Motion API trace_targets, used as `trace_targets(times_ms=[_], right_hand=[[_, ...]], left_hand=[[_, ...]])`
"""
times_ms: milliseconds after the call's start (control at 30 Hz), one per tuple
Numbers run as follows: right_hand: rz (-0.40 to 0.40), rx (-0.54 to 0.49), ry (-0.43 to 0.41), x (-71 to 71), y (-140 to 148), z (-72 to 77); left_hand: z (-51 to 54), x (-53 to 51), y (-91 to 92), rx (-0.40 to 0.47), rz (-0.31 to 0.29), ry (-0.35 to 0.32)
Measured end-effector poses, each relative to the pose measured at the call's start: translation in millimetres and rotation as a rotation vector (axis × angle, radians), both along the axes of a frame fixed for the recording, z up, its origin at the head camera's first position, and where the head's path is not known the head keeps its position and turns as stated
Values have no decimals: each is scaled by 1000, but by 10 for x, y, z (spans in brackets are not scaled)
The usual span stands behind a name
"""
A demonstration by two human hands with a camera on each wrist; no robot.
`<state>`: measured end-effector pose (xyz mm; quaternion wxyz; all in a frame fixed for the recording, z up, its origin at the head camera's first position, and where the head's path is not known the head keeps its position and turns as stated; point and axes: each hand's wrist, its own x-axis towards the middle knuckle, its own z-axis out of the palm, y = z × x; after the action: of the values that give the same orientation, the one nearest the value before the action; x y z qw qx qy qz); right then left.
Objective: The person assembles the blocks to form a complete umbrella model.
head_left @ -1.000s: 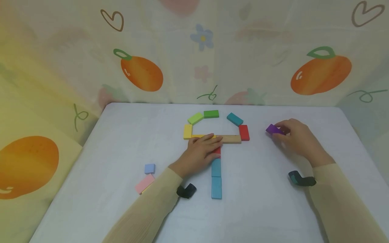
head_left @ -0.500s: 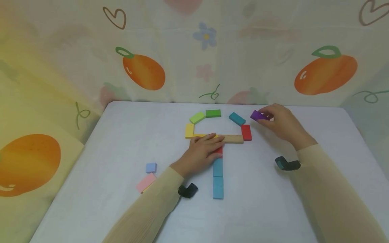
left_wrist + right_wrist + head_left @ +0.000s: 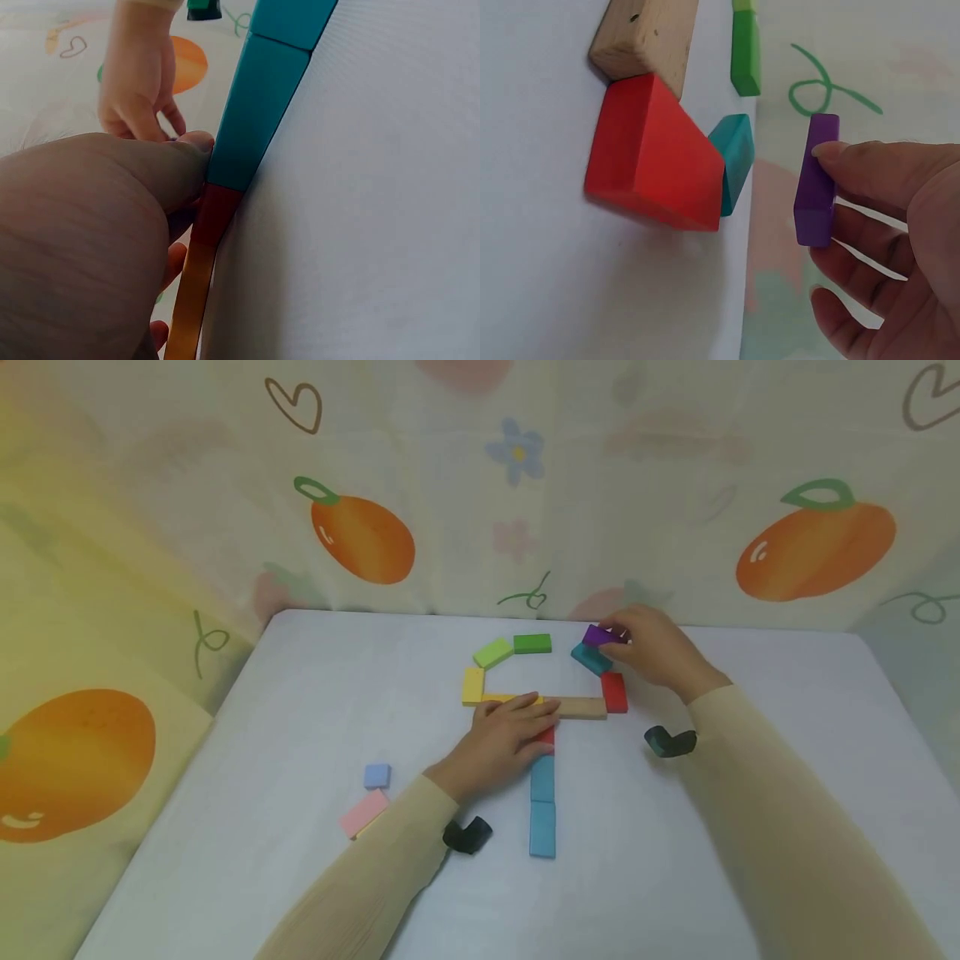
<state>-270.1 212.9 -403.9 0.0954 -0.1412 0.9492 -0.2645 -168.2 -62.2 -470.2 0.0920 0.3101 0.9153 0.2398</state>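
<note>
In the head view the right hand [image 3: 660, 652] pinches a purple block [image 3: 600, 637] by the teal block [image 3: 592, 658]. The right wrist view shows the purple block [image 3: 817, 180] between thumb and fingers, apart from the teal block [image 3: 735, 161]. The left hand [image 3: 498, 743] lies with extended fingers over the join of the yellow-orange strip, the wooden block [image 3: 583, 708] and a red block [image 3: 547, 737]. Its thumb touches the column's side in the left wrist view, by the blue block [image 3: 251, 112]. A green block [image 3: 532, 644] lies left of the teal one, with a gap between.
Light green [image 3: 492, 653] and yellow [image 3: 473, 686] blocks curve down the left side; a red block [image 3: 614, 692] stands right. Two blue blocks run towards the front, the lower one [image 3: 542, 829] nearest. Pink [image 3: 364, 813] and periwinkle [image 3: 377, 776] blocks lie left. A patterned cloth hangs behind.
The right hand has carried the purple block leftwards and back across the table, from the right side to beside the teal block. The left hand has stayed in place on the blocks.
</note>
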Motion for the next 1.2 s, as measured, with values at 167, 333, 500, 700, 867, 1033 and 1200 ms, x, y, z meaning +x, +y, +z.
trace_targets(times_ms=[167,333,500,700,867,1033,1200], right_hand=[[60,22,30,-159,-113,-8],[93,28,32,-303,-231,-29],[83,49,11,-415,-331,-33],[87,106,-10,-519,-407,-60],[99,139,-27,-580,-438,-105],[106,168,-45,-612,-471,-115],[111,164,-53,-646,-524,-99]], left_hand=[[-3,2,-15,3,-1,4],[-16,0,-27,7,-8,8],[-5,5,-24,11,-18,13],[13,13,-19,7,-16,19],[-7,13,-13,0,-15,27],[-25,12,-11,-3,-21,30],[-19,20,-20,-9,-23,31]])
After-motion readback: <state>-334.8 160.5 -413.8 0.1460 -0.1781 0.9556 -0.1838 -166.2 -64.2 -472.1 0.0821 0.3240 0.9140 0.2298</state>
